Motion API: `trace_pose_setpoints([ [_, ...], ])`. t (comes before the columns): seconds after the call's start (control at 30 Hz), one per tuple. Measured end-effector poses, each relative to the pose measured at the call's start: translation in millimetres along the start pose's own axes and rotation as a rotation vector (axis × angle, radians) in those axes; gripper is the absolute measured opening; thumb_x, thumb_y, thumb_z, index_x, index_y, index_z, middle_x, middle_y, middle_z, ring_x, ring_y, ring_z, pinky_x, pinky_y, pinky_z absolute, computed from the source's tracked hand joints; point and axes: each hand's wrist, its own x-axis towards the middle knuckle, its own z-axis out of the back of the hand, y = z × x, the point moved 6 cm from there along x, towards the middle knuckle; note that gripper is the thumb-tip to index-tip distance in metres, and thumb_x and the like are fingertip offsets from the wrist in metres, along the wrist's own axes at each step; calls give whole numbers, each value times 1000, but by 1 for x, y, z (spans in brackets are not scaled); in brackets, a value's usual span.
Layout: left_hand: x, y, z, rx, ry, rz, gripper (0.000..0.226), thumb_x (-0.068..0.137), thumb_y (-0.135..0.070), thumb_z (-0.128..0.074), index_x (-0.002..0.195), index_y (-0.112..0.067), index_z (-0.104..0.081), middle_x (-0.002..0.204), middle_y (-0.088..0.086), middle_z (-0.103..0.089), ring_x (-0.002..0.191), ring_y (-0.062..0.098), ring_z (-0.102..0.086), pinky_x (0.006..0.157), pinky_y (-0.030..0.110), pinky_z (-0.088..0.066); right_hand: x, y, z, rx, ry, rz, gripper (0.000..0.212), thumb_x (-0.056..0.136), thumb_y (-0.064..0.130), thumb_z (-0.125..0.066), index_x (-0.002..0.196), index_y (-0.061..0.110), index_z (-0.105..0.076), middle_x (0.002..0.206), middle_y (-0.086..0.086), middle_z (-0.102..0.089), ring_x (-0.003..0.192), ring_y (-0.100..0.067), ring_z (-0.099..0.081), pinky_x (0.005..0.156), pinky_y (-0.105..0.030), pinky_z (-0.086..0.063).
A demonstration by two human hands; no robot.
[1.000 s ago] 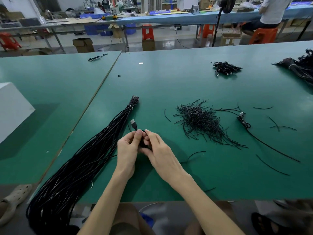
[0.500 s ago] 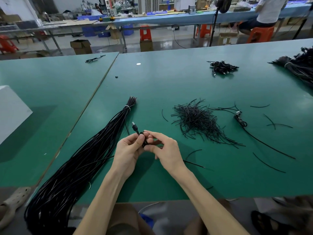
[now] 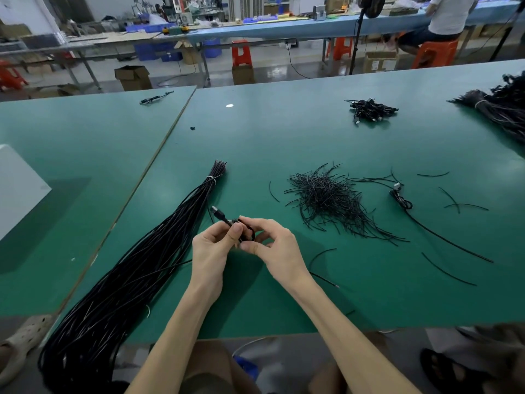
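- Your left hand [image 3: 211, 248] pinches the little coiled cable [image 3: 219, 215], plug poking toward the far left corner. Your right hand [image 3: 277, 248] curls its fingers round the coil's other side.
- It sits just over the bench [image 3: 284, 137], near the front edge, beside the long bundle [image 3: 159, 251].
- Squeeze the loops flat and even before binding.
- Both forearms angle in from the front edge, fingertips meeting.

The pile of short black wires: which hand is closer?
Right. The right hand is left of the pile, apart from it; the left hand lies farther left, beside the long cable bundle. Both pinch a small cable.
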Motion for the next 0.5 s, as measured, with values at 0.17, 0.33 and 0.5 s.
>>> trace_pose_setpoints([
  [0.17, 2, 4, -1, -43, 31, 63, 20, 93, -25, -66, 83, -11, -76, 85, 11, -73, 83, 24, -70, 80, 33, -60, 0, -3, 0, 34, 0, -14, 52, 81, 14, -86, 127, 33, -71, 107, -7, -69, 96, -19, -63, 95, -43, -52],
  [0.33, 2, 6, 2, -73, 10, 84, 28, 94, -22, -63, 95, 5, -68, 85, 11, -72, 80, 22, -70, 75, 30, -61, 0, -3, -3, 30, 25, -8, 54, 82, 19, -85, 132, 30, -68, 100, -17, -65, 82, -20, -58, 83, -37, -56],
  [0.5, 1, 7, 2, -82, -18, 96, 27, 92, -24, -65, 95, 3, -69, 86, 10, -74, 81, 21, -71, 73, 32, -61, -2, 1, -3, 47, 28, -1, 49, 86, 15, -82, 132, 25, -68, 101, -17, -67, 67, -16, -57, 73, -33, -57],
])
